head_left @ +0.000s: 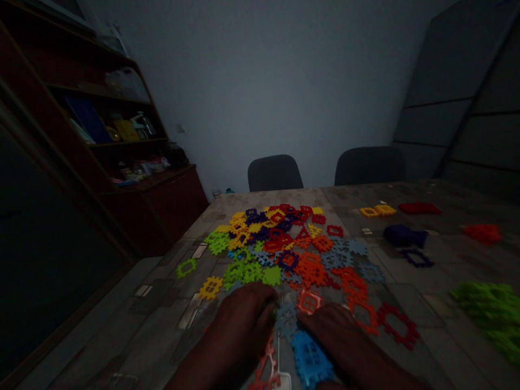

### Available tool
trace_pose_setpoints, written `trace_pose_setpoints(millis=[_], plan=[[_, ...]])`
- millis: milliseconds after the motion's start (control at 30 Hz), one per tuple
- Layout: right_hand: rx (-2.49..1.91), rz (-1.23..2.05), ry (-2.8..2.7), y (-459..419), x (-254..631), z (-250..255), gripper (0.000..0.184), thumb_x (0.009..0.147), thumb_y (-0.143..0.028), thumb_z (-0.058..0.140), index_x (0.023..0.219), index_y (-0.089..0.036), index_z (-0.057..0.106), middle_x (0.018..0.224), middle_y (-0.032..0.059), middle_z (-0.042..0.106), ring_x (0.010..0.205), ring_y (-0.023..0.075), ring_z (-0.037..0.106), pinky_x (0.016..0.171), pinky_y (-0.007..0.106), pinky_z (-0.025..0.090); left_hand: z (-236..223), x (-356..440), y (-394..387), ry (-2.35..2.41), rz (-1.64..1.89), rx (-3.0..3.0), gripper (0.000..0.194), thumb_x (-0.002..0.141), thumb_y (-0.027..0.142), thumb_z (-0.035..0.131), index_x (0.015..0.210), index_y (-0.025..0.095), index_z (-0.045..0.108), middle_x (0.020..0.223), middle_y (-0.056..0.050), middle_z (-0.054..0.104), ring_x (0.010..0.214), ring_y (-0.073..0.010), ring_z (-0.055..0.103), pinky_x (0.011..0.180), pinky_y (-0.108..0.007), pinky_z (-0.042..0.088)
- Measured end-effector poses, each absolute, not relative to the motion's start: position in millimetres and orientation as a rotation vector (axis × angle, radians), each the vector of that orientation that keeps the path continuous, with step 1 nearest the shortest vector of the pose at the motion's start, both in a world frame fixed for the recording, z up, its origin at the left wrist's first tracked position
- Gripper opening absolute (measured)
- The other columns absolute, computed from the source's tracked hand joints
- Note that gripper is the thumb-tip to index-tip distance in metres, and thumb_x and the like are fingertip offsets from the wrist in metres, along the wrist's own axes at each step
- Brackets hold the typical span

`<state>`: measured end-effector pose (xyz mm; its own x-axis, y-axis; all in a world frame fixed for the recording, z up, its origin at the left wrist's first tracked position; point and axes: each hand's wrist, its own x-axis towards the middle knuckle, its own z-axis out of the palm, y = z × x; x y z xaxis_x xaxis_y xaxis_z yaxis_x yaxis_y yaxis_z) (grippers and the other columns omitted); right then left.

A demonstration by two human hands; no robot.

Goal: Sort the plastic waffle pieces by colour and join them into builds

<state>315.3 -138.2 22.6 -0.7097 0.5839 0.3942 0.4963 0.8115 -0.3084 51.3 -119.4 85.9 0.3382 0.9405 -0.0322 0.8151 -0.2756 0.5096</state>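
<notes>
Both my hands are low in the middle, over a heap of plastic interlocking tiles with notched edges. My left hand [249,309] is curled, fingers bent downward; whatever lies under its fingertips is hidden. A grey-blue tile [287,323] shows between the two hands. My right hand [335,330] is closed along a blue windowed tile [311,358], which looks like a stack, its fingertips reaching the grey-blue tile's edge. Just beyond those fingers is an orange-red windowed tile [309,301]. Below my left hand lies a pale orange open-frame piece [266,365].
Mixed tiles [280,227] spread across the patterned table [162,319]. Sorted by colour at right are a green pile [489,311], purple pieces [404,235], a red stack [419,208] and yellow tiles [377,210]. Two dark chairs [275,173] stand behind; a shelf unit [150,189] is left.
</notes>
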Motion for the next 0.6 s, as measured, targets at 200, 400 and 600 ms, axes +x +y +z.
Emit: trace_pose_setpoints(millis=[200,400,600], plan=[[-0.836,0.185,-2.513,-140,315,14,0.102,0.084,-0.039,0.080,0.166,-0.022,0.023,0.136,0.0133,0.069,0.119,0.0341,0.064,0.109,0.049,0.047,85,51,-115,1.521,0.286,2.238,0.023,0.098,0.020,0.050,0.100,0.021,0.073,0.104,-0.009,0.074,0.094,-0.0270,0.067,0.080,-0.036,0.047],[-0.845,0.150,-2.522,-142,310,4,0.103,0.080,-0.035,0.077,0.164,-0.022,0.020,0.134,0.0140,0.069,0.116,0.0336,0.066,0.107,0.050,0.049,87,55,-122,1.501,0.275,2.179,0.020,0.097,0.020,0.052,0.094,0.022,0.072,0.097,-0.004,0.074,0.088,-0.0207,0.066,0.074,-0.029,0.043],[-0.857,0.037,-2.450,-134,299,-43,0.103,0.074,-0.020,0.070,0.165,-0.023,0.022,0.130,0.0132,0.071,0.108,0.0330,0.067,0.101,0.052,0.053,87,55,-125,1.484,0.327,2.135,0.023,0.097,0.020,0.054,0.103,0.022,0.075,0.105,-0.007,0.075,0.095,-0.0237,0.066,0.083,-0.032,0.045]])
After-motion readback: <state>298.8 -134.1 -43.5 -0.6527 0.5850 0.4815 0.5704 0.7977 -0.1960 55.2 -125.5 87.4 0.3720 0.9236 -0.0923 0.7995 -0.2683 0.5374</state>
